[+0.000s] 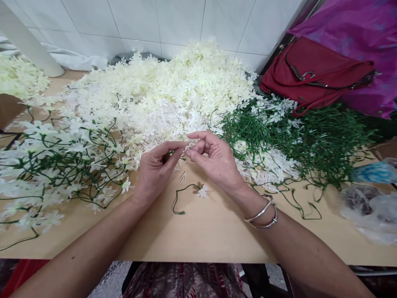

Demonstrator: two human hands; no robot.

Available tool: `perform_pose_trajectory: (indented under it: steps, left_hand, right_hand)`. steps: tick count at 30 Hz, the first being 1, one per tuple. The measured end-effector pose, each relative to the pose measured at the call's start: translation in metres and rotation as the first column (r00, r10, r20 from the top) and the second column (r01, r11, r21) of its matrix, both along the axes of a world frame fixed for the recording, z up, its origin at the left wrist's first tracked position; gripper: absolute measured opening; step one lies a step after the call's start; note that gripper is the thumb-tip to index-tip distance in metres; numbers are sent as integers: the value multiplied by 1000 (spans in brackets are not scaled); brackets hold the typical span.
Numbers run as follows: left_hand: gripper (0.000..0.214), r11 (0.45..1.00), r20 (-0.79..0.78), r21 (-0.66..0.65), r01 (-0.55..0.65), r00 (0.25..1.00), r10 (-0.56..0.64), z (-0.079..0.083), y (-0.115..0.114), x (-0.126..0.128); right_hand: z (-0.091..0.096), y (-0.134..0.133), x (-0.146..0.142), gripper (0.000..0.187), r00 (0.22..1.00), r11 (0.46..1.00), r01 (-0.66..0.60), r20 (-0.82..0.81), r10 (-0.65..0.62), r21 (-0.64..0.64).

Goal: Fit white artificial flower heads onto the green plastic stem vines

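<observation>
My left hand (160, 168) and my right hand (214, 159) meet over the middle of the table, fingertips pinched together on a small white artificial flower piece (190, 145). Most of that piece is hidden by the fingers. Just below them, a green stem (176, 197) with a white flower head (203, 191) lies on the tabletop. A few thin white stamens (182, 176) rest close under my left fingertips. Behind both hands rises a large heap of cream-white petals (198, 78).
Stemmed white flowers (71, 161) spread over the left side. Green stems (325, 140) pile up at the right, with a red handbag (316, 74) behind them. Clear plastic bags (372, 211) lie at the right edge. A white pipe (31, 39) stands at the back left by the tiled wall (182, 20).
</observation>
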State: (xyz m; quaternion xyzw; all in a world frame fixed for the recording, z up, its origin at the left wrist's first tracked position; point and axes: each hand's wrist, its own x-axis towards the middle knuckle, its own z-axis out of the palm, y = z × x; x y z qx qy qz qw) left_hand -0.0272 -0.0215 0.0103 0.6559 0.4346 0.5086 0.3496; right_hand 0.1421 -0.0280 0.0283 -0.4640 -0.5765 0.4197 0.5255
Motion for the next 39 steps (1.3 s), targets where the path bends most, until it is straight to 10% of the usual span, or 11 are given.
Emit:
perform_pose_trajectory:
  steps: [15, 39]
  left_hand:
    - [9, 970, -147, 199, -138, 975, 169, 3, -12, 5]
    - [4, 915, -238, 403, -35, 961, 142, 2, -1, -2]
  right_hand:
    - [-1, -2, 0, 14, 998, 996, 62, -33, -60, 71]
    - [-6, 0, -9, 17, 937, 998, -33, -350, 10, -58]
